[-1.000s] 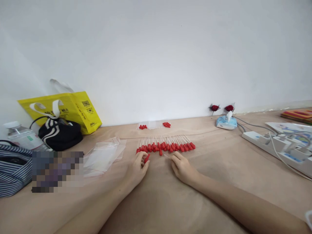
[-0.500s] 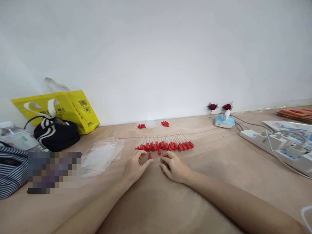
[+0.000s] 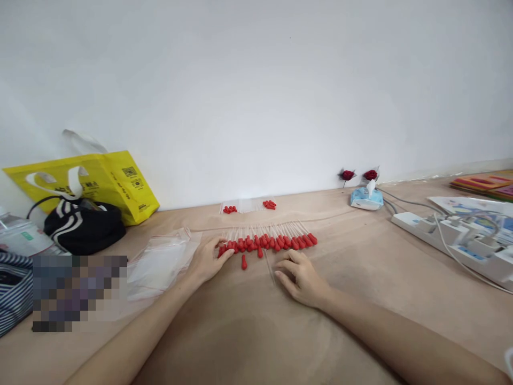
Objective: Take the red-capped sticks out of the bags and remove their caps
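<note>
A row of several thin clear tubes with red caps point(image 3: 272, 241) lies on the tan table. My left hand point(image 3: 206, 259) lies flat and open, its fingertips touching the row's left end. One loose red cap point(image 3: 243, 262) sits just in front of the row, between my hands. A bare clear tube point(image 3: 270, 267) lies beside it. My right hand point(image 3: 300, 277) rests on the table with fingers loosely curled, fingertips just right of that tube and holding nothing. Two small heaps of red caps point(image 3: 269, 204) lie further back, near the wall.
Clear plastic bags point(image 3: 160, 262) lie left of my left hand. A yellow bag point(image 3: 100, 179), a black bag point(image 3: 82, 227) and a striped bag point(image 3: 14, 291) stand at the left. At the right are a tissue pack point(image 3: 364, 199) and a power strip point(image 3: 460, 243) with cables.
My left hand let go of the red cap and moved left to the row's end. My right hand pulled back toward me, leaving the clear tube on the table.
</note>
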{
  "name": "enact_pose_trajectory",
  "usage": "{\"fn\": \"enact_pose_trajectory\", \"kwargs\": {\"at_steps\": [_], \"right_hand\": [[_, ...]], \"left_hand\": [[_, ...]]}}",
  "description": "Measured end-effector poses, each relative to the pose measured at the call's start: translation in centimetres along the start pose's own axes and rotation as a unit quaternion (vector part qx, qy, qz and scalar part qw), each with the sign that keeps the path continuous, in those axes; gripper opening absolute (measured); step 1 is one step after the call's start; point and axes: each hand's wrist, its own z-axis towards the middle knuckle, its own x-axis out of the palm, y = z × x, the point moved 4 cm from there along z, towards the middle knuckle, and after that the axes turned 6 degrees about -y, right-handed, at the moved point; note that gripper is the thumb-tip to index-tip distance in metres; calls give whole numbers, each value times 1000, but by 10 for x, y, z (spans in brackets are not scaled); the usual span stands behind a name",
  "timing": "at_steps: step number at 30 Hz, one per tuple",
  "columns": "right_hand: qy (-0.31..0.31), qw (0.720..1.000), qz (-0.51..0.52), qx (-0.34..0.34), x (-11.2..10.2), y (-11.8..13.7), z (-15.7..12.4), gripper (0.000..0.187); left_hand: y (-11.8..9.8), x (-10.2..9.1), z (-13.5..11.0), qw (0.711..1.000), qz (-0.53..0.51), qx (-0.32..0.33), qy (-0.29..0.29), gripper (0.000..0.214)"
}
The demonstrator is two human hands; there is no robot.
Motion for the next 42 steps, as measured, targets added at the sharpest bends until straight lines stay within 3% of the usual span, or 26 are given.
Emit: {"fn": "enact_pose_trajectory", "kwargs": {"at_steps": [5, 12, 14, 16, 20, 25, 29, 36, 39, 42], "right_hand": [[13, 1000, 2, 0, 0, 0, 2, 10], [2, 1000, 8, -21, -6, 3, 2, 11], [-21, 999, 10, -23, -7, 3, 2, 12], [-54, 998, 10, -28, -9, 2, 2, 15], [-112, 993, -7, -48, -14, 3, 3, 28], [-61, 991, -54, -105, -14, 14, 5, 37], [-25, 988, -73, -131, -6, 22, 8, 25], [-31, 988, -69, -136, 1, 23, 8, 17], [-35, 987, -73, -142, 0, 24, 8, 18], [-32, 986, -66, -147, 1, 25, 7, 17]], "left_hand": [[-4, 3, 0, 999, -1, 29, -14, 22], [-8, -18, -10, 977, -12, 96, -188, 19], [-11, -24, -19, 972, -33, 103, -210, 18], [-16, -24, -29, 974, -73, 106, -186, 16], [-28, -10, -48, 974, -196, 79, -74, 13], [-46, 7, -56, 947, -316, 54, 31, 10], [-56, 11, -58, 940, -328, 66, 74, 10], [-71, 5, -60, 961, -219, 153, 70, 19], [-76, 7, -60, 967, -153, 204, 26, 27], [-79, 10, -61, 962, -114, 247, -35, 17]]}}
